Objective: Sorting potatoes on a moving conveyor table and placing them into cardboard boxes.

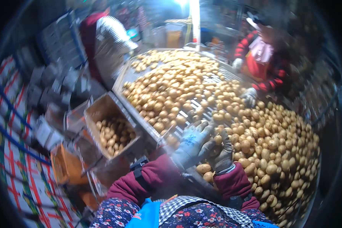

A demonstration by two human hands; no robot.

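My left hand (190, 145), in a pale knitted glove with printed marks, spreads over the slotted part of the sorting table (182, 114). I see nothing held in it. Beside it, my right hand (223, 155) wears a dirty grey glove and curls around a potato (217, 139); its palm is partly hidden. Below the hands, a few loose potatoes (204, 168) lie near the table's front edge. A large heap of potatoes (270, 159) spreads to the right, and another heap (171, 82) covers the table's far part.
Left of the table stands a cardboard box (98, 109) partly filled with potatoes. An orange crate (67, 164) is farther left, near stacked printed cartons (20, 159). A person (259, 59) with gloved hands works across the table at right; another person (105, 45) stands at upper left.
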